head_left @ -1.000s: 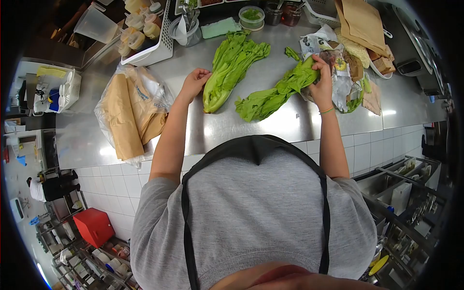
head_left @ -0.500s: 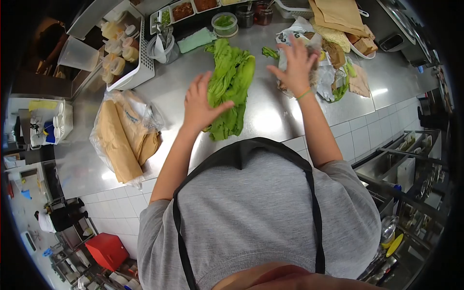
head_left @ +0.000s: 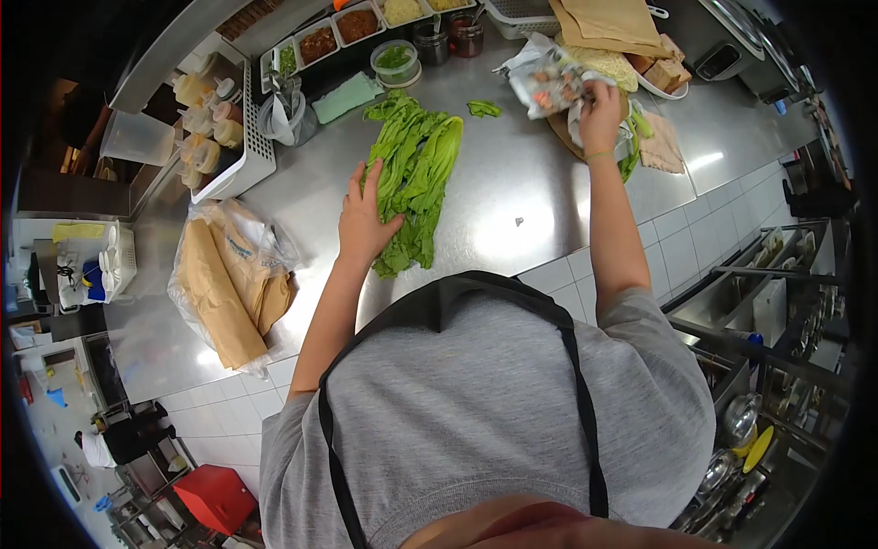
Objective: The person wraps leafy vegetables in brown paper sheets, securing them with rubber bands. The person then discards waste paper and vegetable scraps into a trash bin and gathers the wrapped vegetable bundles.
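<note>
A bunch of green lettuce leaves (head_left: 412,174) lies lengthwise on the steel counter. My left hand (head_left: 364,220) is at its left edge, fingers apart, thumb over the leaves; it grips nothing. At the right, my right hand (head_left: 599,117) is closed on the edge of a crumpled clear plastic bag (head_left: 547,89) with bits of orange and brown in it. What the bag holds is too blurred to name. Under and beside my right hand are a round brown thing, partly hidden, and some green leaf scraps (head_left: 631,151). A loose leaf piece (head_left: 485,108) lies between the lettuce and the bag.
Brown paper in a plastic bag (head_left: 229,274) lies at the left. A white basket (head_left: 261,151) of squeeze bottles stands behind it. At the back are a green cloth (head_left: 347,98), a tub of chopped greens (head_left: 395,64) and topping trays (head_left: 357,23). Brown paper (head_left: 608,23) lies back right.
My right hand, open before, has closed on the plastic bag, and the bag has shifted up and left. My left hand has come down against the lettuce's left edge.
</note>
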Demonstrator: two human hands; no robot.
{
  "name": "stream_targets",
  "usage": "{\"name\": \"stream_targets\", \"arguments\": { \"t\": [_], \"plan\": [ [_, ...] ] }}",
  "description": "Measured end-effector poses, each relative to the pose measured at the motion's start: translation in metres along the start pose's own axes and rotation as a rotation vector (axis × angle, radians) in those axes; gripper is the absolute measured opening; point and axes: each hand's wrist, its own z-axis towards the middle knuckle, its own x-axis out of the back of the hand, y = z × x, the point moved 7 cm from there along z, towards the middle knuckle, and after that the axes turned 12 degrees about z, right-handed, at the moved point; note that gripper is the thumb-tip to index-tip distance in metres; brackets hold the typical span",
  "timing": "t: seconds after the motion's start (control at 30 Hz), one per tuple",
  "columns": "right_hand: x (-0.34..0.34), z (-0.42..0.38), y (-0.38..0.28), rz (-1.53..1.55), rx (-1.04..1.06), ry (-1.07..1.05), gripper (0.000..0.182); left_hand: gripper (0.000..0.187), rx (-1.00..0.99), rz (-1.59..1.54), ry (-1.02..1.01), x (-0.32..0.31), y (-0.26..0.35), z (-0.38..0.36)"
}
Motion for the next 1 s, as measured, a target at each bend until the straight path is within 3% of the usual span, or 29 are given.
{"name": "stream_targets", "arguments": {
  "t": [0.17,0.23,0.33,0.37,0.43,0.5,0.57,0.67,0.73,0.77,0.83,0.9,1.0],
  "plan": [
    [-0.01,0.038,0.024,-0.015,-0.063,0.127,0.032,0.098,0.017,0.011,-0.027,-0.001,0.0,0.0],
    [-0.069,0.022,0.047,-0.394,-0.153,-0.39,0.033,0.099,0.022,0.014,-0.037,-0.001,0.001,0.001],
    [-0.09,0.016,0.068,-0.326,-0.281,-0.567,0.037,0.1,0.096,-0.078,-0.055,0.0,-0.007,0.005],
    [-0.086,0.016,0.073,-0.325,-0.28,-0.566,0.037,0.101,0.126,-0.117,-0.067,-0.001,-0.012,0.005],
    [-0.054,0.024,0.061,0.208,-0.184,-0.453,0.048,0.102,0.159,-0.16,-0.076,0.0,-0.019,0.006],
    [0.001,0.025,0.068,0.086,-0.213,-0.367,0.06,0.103,0.217,-0.158,-0.097,0.002,-0.03,0.002],
    [0.057,-0.008,0.093,-0.029,-0.496,-0.33,0.067,0.103,0.212,-0.15,-0.061,0.004,-0.038,-0.005],
    [0.085,-0.073,0.122,-0.034,-0.679,-0.36,0.064,0.102,0.213,-0.147,-0.012,0.005,-0.049,-0.009],
    [0.075,-0.102,0.112,0.187,-0.892,-0.271,0.059,0.101,0.229,-0.161,-0.016,0.006,-0.052,-0.009],
    [0.061,-0.105,0.112,0.328,-0.766,-0.144,0.055,0.101,0.23,-0.163,-0.021,0.006,-0.052,-0.008],
    [0.036,-0.097,0.107,0.277,-0.695,-0.078,0.051,0.101,0.213,-0.119,-0.041,0.005,-0.051,-0.005],
    [0.006,-0.077,0.105,0.173,-0.443,-0.118,0.048,0.101,0.195,-0.105,-0.032,0.004,-0.048,-0.006],
    [-0.026,-0.036,0.09,-0.015,-0.441,-0.537,0.053,0.1,0.182,-0.087,-0.029,0.005,-0.045,-0.008]
  ]
}}
